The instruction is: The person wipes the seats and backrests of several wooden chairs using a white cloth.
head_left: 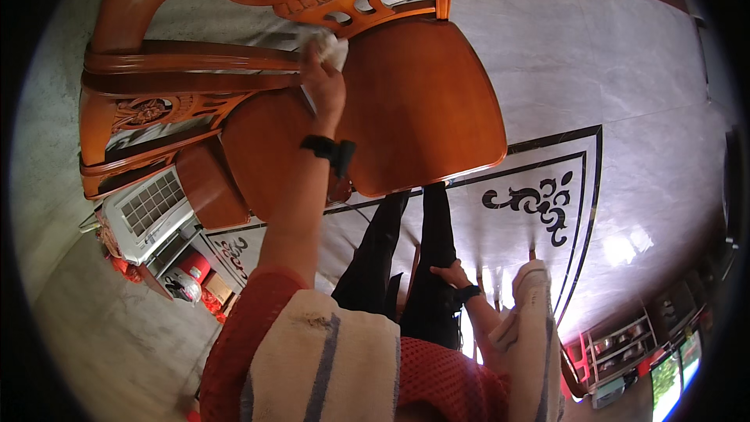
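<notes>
- Up at the joint where the carved backrest meets the seat of the wooden chair (422, 101), the left hand (324, 82) presses a white cloth (334, 48) into the corner, likely because the carved openwork there has crevices that a flat wipe misses.
- Its grip is closed on the cloth, which is bunched under the fingers so that only a crumpled edge shows above the knuckles.
- That arm is stretched well forward, nearly straight, a dark wristband (328, 148) just behind the hand.
- Down low, the right hand (451, 273) rests on the person's dark-trousered thigh (seemingly as a brace for the forward lean); its grip looks loose and holds nothing.
- A second chair (156, 109) stands just beside the first, on the pale floor (625, 70).
</notes>
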The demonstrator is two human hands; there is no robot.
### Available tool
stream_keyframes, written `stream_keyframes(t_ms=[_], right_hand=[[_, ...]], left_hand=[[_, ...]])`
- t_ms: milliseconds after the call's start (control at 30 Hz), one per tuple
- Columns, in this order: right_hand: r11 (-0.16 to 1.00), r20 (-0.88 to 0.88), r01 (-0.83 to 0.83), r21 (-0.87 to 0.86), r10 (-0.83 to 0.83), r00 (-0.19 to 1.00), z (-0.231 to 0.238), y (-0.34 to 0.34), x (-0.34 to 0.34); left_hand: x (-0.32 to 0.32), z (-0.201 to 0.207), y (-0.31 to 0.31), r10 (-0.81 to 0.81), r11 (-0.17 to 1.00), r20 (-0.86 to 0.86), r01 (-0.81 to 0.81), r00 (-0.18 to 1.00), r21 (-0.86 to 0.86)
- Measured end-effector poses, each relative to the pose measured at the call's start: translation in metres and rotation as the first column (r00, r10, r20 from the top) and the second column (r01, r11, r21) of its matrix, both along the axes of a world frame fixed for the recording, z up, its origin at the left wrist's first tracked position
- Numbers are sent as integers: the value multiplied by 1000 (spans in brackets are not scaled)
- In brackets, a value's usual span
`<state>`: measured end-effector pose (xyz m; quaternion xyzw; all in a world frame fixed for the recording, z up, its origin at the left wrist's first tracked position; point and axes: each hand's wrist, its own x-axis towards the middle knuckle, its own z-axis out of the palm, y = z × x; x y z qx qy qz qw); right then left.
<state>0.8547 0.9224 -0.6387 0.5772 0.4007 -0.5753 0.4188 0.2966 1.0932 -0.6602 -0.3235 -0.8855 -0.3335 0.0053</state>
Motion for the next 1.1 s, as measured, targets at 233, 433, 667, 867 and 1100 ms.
stream_keyframes(t_ms=[233,433,667,867,1100], right_hand=[[1000,16,-5,-30,6,1000,1,9,4],[1000,39,7,-30,-6,999,-13,2,5],[1000,30,24,-18,-24,999,0,9,-1],[999,38,-18,-47,20,999,-10,9,8],[998,40,19,-55,-17,999,-10,9,9]], left_hand=[[-27,-12,17,-289,852,-147,184,946,-490],[16,27,10,-342,738,188,388,920,-552],[39,61,78,-437,879,-185,375,880,-294],[31,23,111,-240,963,132,253,962,-90],[40,42,65,-113,973,261,160,959,-166]])
